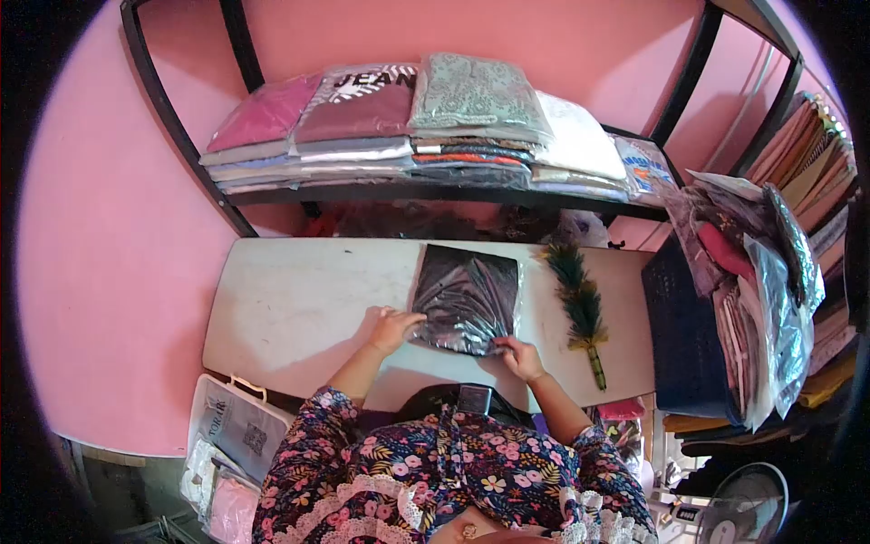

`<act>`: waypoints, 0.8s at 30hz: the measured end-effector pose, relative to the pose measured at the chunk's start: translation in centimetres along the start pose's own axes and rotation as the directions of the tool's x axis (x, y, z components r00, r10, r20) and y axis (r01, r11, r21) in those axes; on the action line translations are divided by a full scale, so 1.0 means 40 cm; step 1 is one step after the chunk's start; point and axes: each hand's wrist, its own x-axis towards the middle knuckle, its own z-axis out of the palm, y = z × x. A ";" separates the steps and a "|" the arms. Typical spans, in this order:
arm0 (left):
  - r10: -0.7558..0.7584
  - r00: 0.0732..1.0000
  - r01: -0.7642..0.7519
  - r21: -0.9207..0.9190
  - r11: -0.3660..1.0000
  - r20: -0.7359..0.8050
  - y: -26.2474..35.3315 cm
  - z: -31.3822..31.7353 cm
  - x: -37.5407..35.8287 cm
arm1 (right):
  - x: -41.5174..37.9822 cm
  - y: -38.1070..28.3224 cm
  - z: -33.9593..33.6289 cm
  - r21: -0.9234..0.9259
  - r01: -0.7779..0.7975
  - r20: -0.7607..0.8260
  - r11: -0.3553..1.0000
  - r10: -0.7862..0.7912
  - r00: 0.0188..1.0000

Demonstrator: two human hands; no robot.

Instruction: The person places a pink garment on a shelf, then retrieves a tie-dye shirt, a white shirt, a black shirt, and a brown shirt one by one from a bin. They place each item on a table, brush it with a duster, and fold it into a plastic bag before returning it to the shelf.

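A dark folded garment in a clear plastic bag [467,295] lies flat on the white table [299,299], its film wrinkled and shiny near the front edge. At the bag's lower left side, my left hand [396,329] has its fingers closed on the plastic edge. My right hand [521,356] pinches the lower right corner between thumb and fingers. Right of the bag, apart from both hands, lies a green feathery sprig-like object [577,304] with a banded, stick-like handle.
Behind the table, a black-framed shelf [435,194] carries stacks of bagged folded clothes [353,113]. A dark blue bin [680,335] heaped with bagged garments stands at the right. At lower left is a white container [204,417] with packages. A fan [748,503] sits at lower right.
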 end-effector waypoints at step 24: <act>-0.524 0.737 0.323 -0.459 0.828 -0.426 0.131 -0.185 0.191 | 0.305 -0.219 -0.290 0.512 0.032 -0.447 0.858 0.234 0.863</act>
